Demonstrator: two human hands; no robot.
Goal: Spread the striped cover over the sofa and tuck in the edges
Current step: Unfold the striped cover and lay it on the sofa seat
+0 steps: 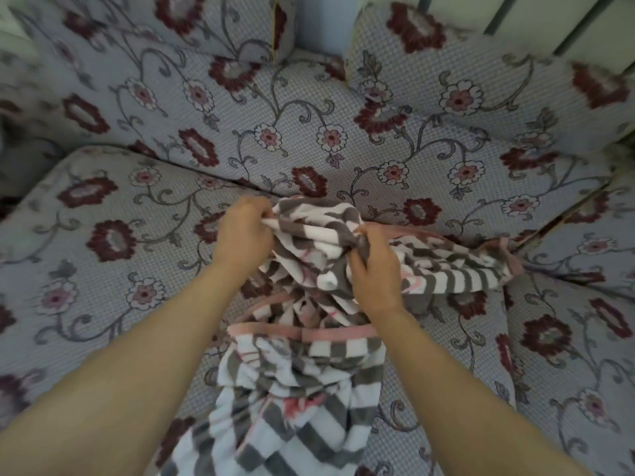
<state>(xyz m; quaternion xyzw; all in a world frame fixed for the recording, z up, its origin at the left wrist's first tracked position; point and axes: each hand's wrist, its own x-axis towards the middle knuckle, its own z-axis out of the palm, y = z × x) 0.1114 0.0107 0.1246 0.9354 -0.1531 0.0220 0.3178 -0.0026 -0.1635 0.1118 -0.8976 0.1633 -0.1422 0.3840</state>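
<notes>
The striped cover (302, 372), grey and white with a pink border, lies bunched in a heap on the sofa seat (103, 269) and trails down toward the bottom of the view. My left hand (242, 231) grips a fold at the heap's upper left. My right hand (374, 269) grips the bunched cloth near its top middle. Both hands sit close together over the seat, just in front of the sofa's backrest (309, 108). A stretch of the cover extends right toward the seat crease.
The sofa is upholstered in blue-grey fabric with dark red flowers and vines. Back cushions (464, 63) stand at the top, with a gap between two of them. A side section (591, 235) rises at the right. Pale vertical bars (515, 12) show behind the sofa.
</notes>
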